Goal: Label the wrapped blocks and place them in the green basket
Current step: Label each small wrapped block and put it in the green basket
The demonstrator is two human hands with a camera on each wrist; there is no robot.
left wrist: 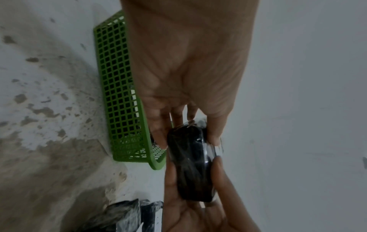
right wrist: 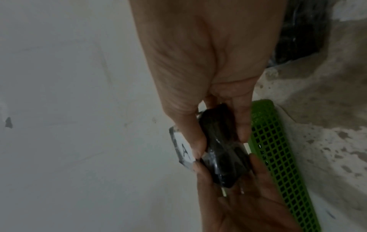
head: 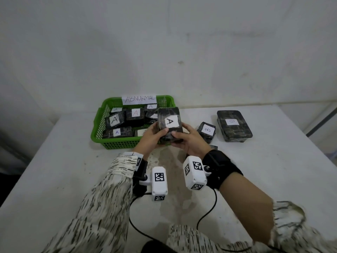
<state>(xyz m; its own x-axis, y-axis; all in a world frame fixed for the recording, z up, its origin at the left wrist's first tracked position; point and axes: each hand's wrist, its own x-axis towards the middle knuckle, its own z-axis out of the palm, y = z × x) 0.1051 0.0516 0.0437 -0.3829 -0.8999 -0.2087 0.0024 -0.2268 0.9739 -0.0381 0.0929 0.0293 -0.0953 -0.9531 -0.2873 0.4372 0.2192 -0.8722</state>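
Note:
A dark wrapped block (head: 169,123) with a white label marked A (head: 171,121) is held upright above the right near corner of the green basket (head: 116,142). My left hand (head: 154,136) grips its lower left side, thumb on the front. My right hand (head: 187,138) grips its lower right side, thumb on the front near the label. The left wrist view shows the block (left wrist: 191,163) edge-on between both hands, beside the basket (left wrist: 119,87). In the right wrist view the block (right wrist: 222,150) and its label (right wrist: 184,150) show by the basket (right wrist: 278,157).
The basket holds several wrapped blocks labelled A (head: 114,119) and carries a paper sign (head: 139,99). A small block labelled B (head: 207,131) and a larger one labelled B (head: 234,126) lie on the white table (head: 273,161) to the right. A wall stands behind.

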